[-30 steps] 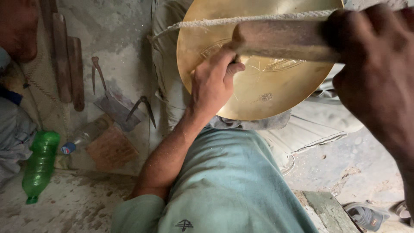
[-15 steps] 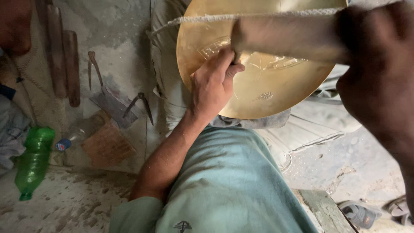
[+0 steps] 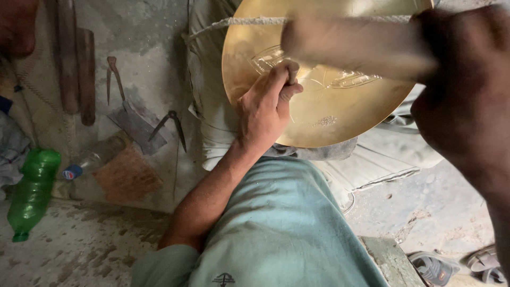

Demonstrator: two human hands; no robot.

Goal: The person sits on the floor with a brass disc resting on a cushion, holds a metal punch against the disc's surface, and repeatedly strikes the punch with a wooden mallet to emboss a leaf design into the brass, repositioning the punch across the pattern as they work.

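Note:
A round brass plate point(image 3: 340, 106) with engraved outlines leans on a grey sack point(image 3: 207, 79). My left hand point(image 3: 265, 106) rests on the plate's left part and grips a small metal punch point(image 3: 292, 72) with its tip against the brass. My right hand point(image 3: 462, 90), close to the camera at the right, is closed around a thick wooden mallet point(image 3: 350, 45) that stretches leftward over the plate and is blurred by motion. A rope point(image 3: 234, 22) runs across the plate's top. My knee in teal cloth point(image 3: 276, 228) fills the lower middle.
On the ground at the left lie a green plastic bottle point(image 3: 32, 191), a clear bottle with a blue cap point(image 3: 90, 159), a flat trowel-like tool point(image 3: 127, 114), metal dividers point(image 3: 170, 125) and wooden sticks point(image 3: 74, 58). Sandals point(image 3: 441, 266) lie at the lower right.
The wooden mallet in my right hand has swung slightly and is now more blurred. My left hand has stayed on the plate with the punch in the same spot.

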